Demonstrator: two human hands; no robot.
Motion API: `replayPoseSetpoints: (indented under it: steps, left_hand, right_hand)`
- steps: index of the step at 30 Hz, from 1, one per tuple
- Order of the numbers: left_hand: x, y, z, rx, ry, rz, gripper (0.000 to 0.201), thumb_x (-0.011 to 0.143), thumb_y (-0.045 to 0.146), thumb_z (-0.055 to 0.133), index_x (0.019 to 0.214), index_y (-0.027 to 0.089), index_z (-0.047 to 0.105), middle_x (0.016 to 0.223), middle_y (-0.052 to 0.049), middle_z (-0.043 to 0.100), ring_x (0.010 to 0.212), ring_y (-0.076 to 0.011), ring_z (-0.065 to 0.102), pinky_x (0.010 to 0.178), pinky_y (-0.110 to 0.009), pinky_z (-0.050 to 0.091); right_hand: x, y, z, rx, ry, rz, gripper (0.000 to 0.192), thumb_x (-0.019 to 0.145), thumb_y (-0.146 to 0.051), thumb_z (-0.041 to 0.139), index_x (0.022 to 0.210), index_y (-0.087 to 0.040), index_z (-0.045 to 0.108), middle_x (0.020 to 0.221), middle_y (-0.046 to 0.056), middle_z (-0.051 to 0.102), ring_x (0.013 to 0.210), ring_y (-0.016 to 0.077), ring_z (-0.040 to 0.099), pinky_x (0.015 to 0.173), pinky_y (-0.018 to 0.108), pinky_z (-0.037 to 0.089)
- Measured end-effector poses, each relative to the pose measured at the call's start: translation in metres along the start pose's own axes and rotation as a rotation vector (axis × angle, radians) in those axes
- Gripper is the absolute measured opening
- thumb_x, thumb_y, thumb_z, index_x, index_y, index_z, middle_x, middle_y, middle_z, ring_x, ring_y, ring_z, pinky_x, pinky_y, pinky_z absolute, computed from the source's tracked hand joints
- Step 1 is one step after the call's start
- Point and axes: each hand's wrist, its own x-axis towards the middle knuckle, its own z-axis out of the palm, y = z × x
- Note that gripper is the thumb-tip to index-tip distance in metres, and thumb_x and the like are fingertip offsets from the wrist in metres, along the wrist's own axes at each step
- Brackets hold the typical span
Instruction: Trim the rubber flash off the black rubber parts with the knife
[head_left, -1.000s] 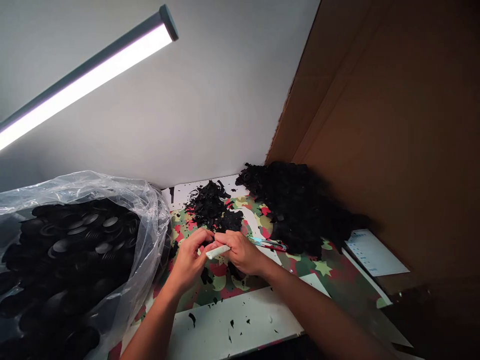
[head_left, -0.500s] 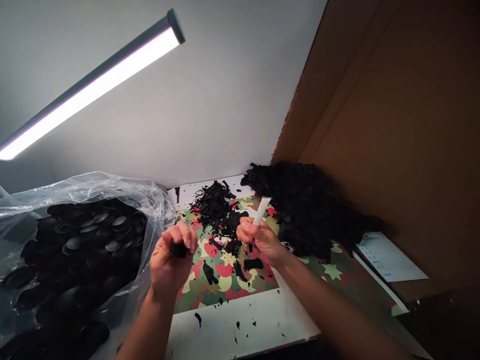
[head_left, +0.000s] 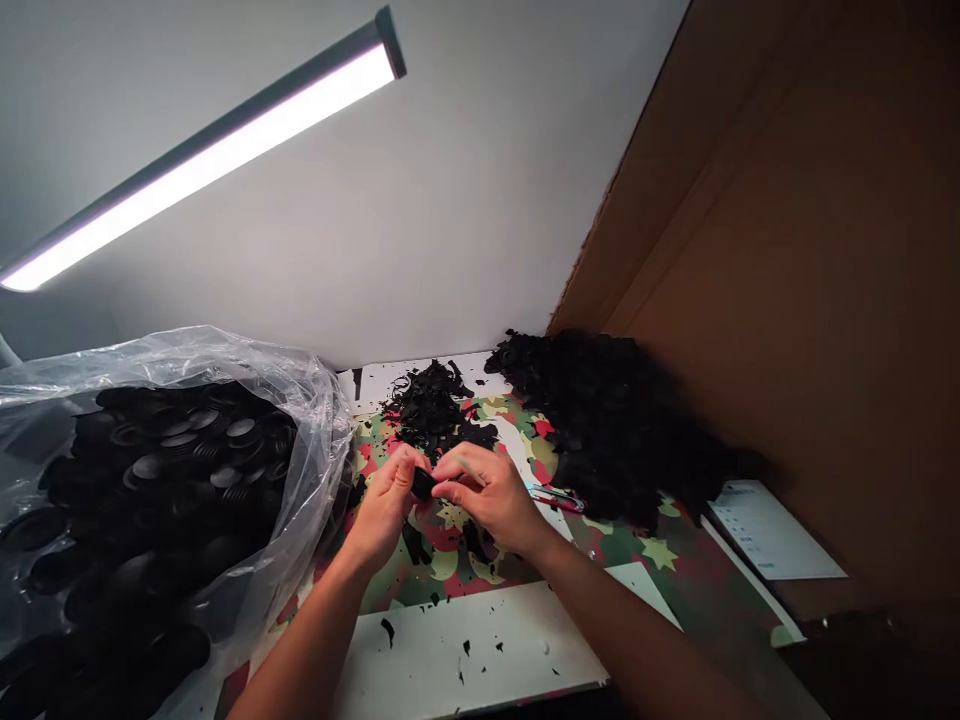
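Clear plastic bag (head_left: 187,470) bulging with black round parts sits at far left. Just right of it, the left hand (head_left: 386,505) has dropped from its raised pose and pinches a small black part (head_left: 423,483); the right hand (head_left: 487,495) has swung back in to meet it, fingertips closed on the same part above the camouflage mat (head_left: 450,560). Its white tool no longer shows. Trimming seemingly resumes. Black scraps (head_left: 435,405) lie behind, a black heap (head_left: 615,420) farther right.

Black piece (head_left: 422,484) mostly hidden between fingers (head_left: 457,492).
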Motion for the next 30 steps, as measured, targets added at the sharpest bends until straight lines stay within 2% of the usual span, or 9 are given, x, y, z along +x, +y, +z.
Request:
replayPoseSetpoints:
  steps: [3, 5, 7, 9, 13, 20, 23, 26, 30]
  left_hand:
    - [-0.001, 0.001, 0.0, 0.189, 0.133, 0.191, 0.057, 0.07, 0.067, 0.076, 0.103, 0.021, 0.065, 0.087, -0.002, 0.063, 0.059, -0.0124, 0.054, 0.051, -0.023, 0.046]
    - [-0.002, 0.007, 0.002, 0.369, 0.167, 0.35, 0.056, 0.06, 0.053, 0.089, 0.103, 0.023, 0.072, 0.091, -0.004, 0.066, 0.064, -0.0145, 0.057, 0.06, -0.027, 0.051]
    - [-0.004, 0.011, 0.003, 0.495, 0.17, 0.428, 0.041, 0.061, 0.039, 0.092, 0.096, 0.025, 0.079, 0.087, -0.004, 0.07, 0.067, -0.0164, 0.059, 0.068, -0.03, 0.053]
    - [-0.006, 0.012, 0.005, 0.48, 0.181, 0.41, 0.032, 0.065, 0.033, 0.09, 0.095, 0.025, 0.081, 0.083, -0.004, 0.072, 0.07, -0.018, 0.062, 0.069, -0.03, 0.053]
    - [-0.005, 0.007, 0.007, 0.212, 0.209, 0.264, 0.033, 0.06, 0.034, 0.092, 0.089, 0.022, 0.082, 0.086, -0.006, 0.074, 0.077, -0.0209, 0.065, 0.065, -0.029, 0.054]
    - [-0.005, 0.002, 0.009, 0.028, 0.217, 0.158, 0.034, 0.056, 0.032, 0.094, 0.085, 0.021, 0.082, 0.076, -0.002, 0.07, 0.07, -0.0168, 0.062, 0.06, -0.025, 0.052]
    - [-0.006, 0.002, 0.009, 0.012, 0.222, 0.14, 0.035, 0.056, 0.034, 0.094, 0.086, 0.021, 0.082, 0.077, -0.003, 0.069, 0.071, -0.017, 0.061, 0.059, -0.025, 0.051]
    - [-0.006, 0.005, 0.008, 0.06, 0.216, 0.177, 0.033, 0.06, 0.034, 0.092, 0.088, 0.022, 0.082, 0.08, -0.004, 0.07, 0.072, -0.0177, 0.062, 0.061, -0.026, 0.052]
    - [-0.006, 0.01, 0.004, 0.278, 0.134, 0.33, 0.022, 0.068, 0.025, 0.086, 0.089, 0.025, 0.083, 0.093, -0.008, 0.074, 0.09, -0.0246, 0.067, 0.082, -0.036, 0.056]
  right_hand:
    - [-0.003, -0.006, 0.008, -0.038, 0.072, 0.03, 0.027, 0.087, -0.043, 0.07, 0.071, -0.021, 0.068, 0.073, 0.003, 0.064, 0.068, 0.0167, 0.058, 0.06, 0.029, 0.045]
    - [-0.005, -0.007, 0.009, 0.001, 0.127, 0.083, 0.028, 0.086, -0.044, 0.07, 0.07, -0.021, 0.066, 0.071, 0.001, 0.061, 0.062, 0.0149, 0.053, 0.055, 0.027, 0.042]
    - [-0.006, -0.007, 0.007, 0.076, 0.151, 0.133, 0.028, 0.083, -0.045, 0.071, 0.072, -0.02, 0.065, 0.071, 0.001, 0.061, 0.06, 0.0137, 0.051, 0.054, 0.027, 0.04]
    - [-0.006, -0.006, 0.006, 0.152, 0.134, 0.185, 0.029, 0.081, -0.047, 0.072, 0.073, -0.02, 0.065, 0.069, 0.0, 0.059, 0.058, 0.0127, 0.048, 0.054, 0.027, 0.038]
    - [-0.008, -0.008, 0.005, 0.29, 0.11, 0.293, 0.03, 0.079, -0.049, 0.072, 0.071, -0.021, 0.064, 0.059, -0.003, 0.051, 0.055, 0.0117, 0.04, 0.051, 0.026, 0.034]
    - [-0.007, -0.014, 0.007, 0.549, 0.154, 0.41, 0.031, 0.069, -0.046, 0.079, 0.067, -0.02, 0.062, 0.062, -0.003, 0.05, 0.06, 0.0116, 0.042, 0.056, 0.025, 0.038]
    - [-0.007, -0.018, 0.007, 0.608, 0.136, 0.459, 0.037, 0.066, -0.05, 0.081, 0.067, -0.02, 0.06, 0.058, -0.005, 0.044, 0.055, 0.0099, 0.035, 0.051, 0.024, 0.033]
    - [-0.006, -0.016, 0.006, 0.536, 0.123, 0.432, 0.042, 0.066, -0.056, 0.081, 0.068, -0.02, 0.061, 0.059, -0.005, 0.044, 0.055, 0.0098, 0.033, 0.049, 0.024, 0.03]
    - [-0.004, -0.005, 0.001, 0.38, 0.074, 0.403, 0.054, 0.079, -0.072, 0.063, 0.07, -0.019, 0.065, 0.056, -0.004, 0.04, 0.052, 0.0098, 0.027, 0.047, 0.026, 0.021]
